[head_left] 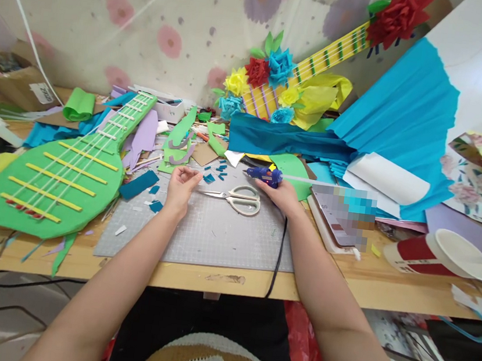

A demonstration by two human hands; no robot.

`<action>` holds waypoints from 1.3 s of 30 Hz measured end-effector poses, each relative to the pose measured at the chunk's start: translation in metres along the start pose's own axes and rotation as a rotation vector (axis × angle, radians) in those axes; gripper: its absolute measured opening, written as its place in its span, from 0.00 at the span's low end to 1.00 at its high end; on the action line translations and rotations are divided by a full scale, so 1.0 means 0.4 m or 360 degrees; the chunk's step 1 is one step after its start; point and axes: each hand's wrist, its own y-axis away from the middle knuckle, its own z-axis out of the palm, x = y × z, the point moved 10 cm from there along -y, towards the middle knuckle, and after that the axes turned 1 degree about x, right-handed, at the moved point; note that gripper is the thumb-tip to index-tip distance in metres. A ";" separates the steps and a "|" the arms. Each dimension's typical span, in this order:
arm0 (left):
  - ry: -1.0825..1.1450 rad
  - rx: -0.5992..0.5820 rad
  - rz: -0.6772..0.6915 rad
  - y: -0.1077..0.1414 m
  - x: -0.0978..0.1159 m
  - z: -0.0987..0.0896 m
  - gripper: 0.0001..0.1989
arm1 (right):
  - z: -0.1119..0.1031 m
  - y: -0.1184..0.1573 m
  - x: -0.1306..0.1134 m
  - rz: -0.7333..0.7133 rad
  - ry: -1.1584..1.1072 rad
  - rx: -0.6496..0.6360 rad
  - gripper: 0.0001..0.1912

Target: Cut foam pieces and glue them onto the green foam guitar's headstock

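Note:
My right hand (280, 196) is wrapped round a blue hot glue gun (270, 176), its nozzle pointing left and a clear glue stick out of its back. My left hand (184, 184) is pinched at the fingertips; whatever it holds is too small to name. Between the hands, scissors (242, 200) with pale handles lie on the grey cutting mat (216, 236), blades towards my left hand. Small dark blue paper pieces (209, 178) are scattered just beyond them. A larger blue strip (139, 184) lies at the mat's left side.
A green paper instrument (60, 182) lies left, a yellow one (326, 59) with paper flowers leans at the back. Blue crepe paper (406, 124) spreads right, near a phone (335, 215) and a paper cup (438, 253). The gun's black cord (278, 261) hangs over the front edge.

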 end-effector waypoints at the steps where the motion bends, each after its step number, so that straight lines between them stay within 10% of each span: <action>1: -0.0003 0.0008 0.0002 -0.001 -0.001 -0.002 0.20 | -0.004 0.004 -0.008 -0.0035 0.0023 -0.0017 0.28; 8: -0.0046 0.0073 -0.0060 0.000 -0.010 -0.015 0.21 | -0.105 0.048 -0.055 -0.0285 0.0585 0.0220 0.25; 11: -0.0080 0.0072 -0.0083 0.002 -0.014 -0.016 0.21 | -0.106 0.076 -0.055 -0.0203 0.0722 -0.0005 0.24; 19: -0.0146 -0.0021 -0.0100 0.008 -0.015 0.001 0.22 | 0.076 0.105 -0.261 -0.0544 -0.0409 -0.0536 0.12; 25: -0.0157 -0.0074 -0.0096 0.019 -0.007 0.009 0.23 | 0.265 0.104 -0.292 0.0029 -0.1173 -0.1094 0.10; 35: -0.0045 -0.0272 -0.0125 0.026 -0.004 0.040 0.25 | 0.248 0.095 -0.278 -0.0024 -0.1138 -0.0964 0.17; 39: 0.0024 0.0125 -0.0116 0.014 -0.008 -0.022 0.21 | 0.233 0.089 -0.274 -0.0169 -0.1015 -0.0861 0.17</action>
